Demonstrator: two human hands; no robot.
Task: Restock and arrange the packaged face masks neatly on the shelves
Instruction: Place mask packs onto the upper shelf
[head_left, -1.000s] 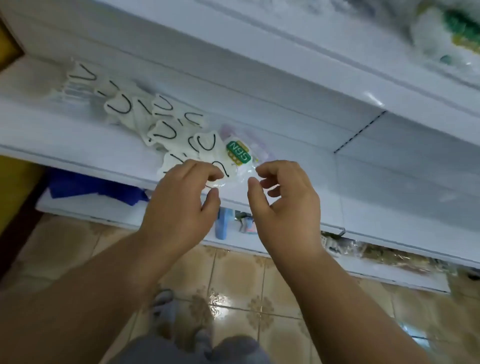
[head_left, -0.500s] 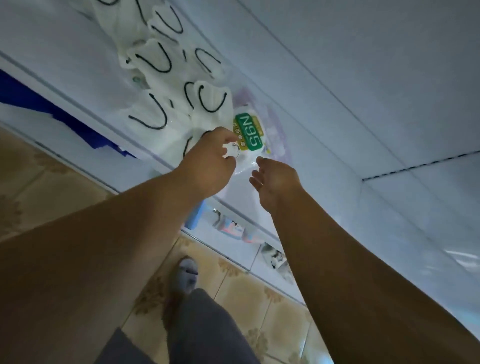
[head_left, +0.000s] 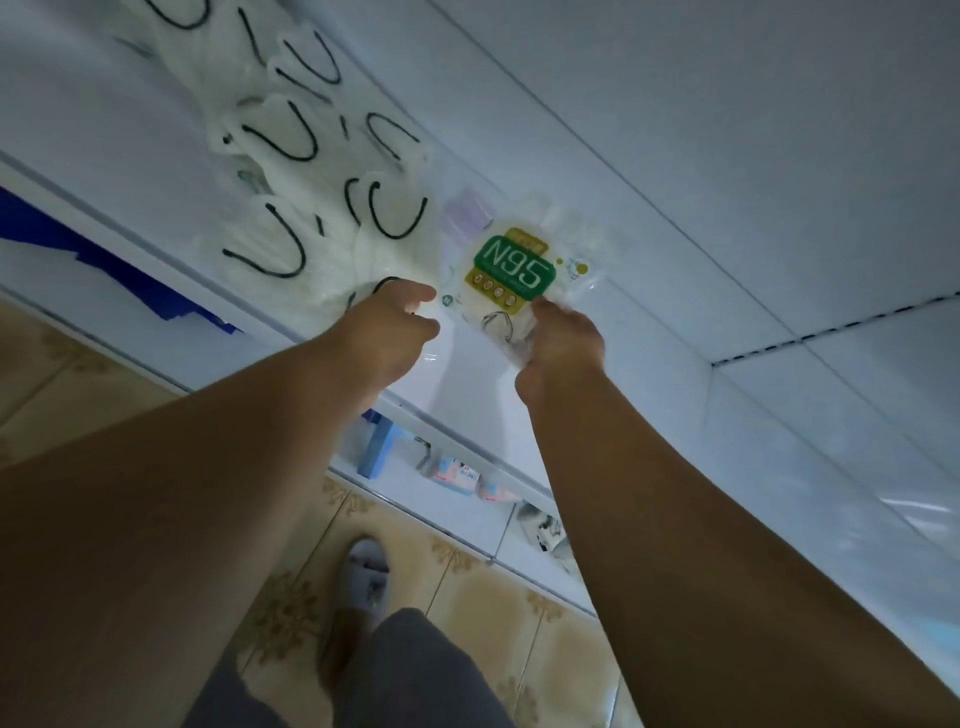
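A clear packet with a green N95 label (head_left: 514, 270) lies on the white shelf (head_left: 649, 322). My right hand (head_left: 563, 338) grips its near right corner. My left hand (head_left: 395, 322) pinches the packet's near left edge, fingers curled. To the left, several white masks with black ear loops (head_left: 322, 208) lie overlapped in a loose row along the shelf. A pale purple packet (head_left: 467, 210) peeks out from behind the N95 packet.
The shelf's back wall (head_left: 675, 104) rises behind the masks. Lower shelves hold a blue item (head_left: 379, 447), small pink and blue packets (head_left: 457, 473) and a blue cloth (head_left: 78, 244). Below are tan floor tiles (head_left: 467, 597) and my grey slipper (head_left: 366, 566).
The view has closed in on the shelf. My right hand moved forward and took hold of the N95 packet's right corner; the packet now lies flatter with its label facing up.
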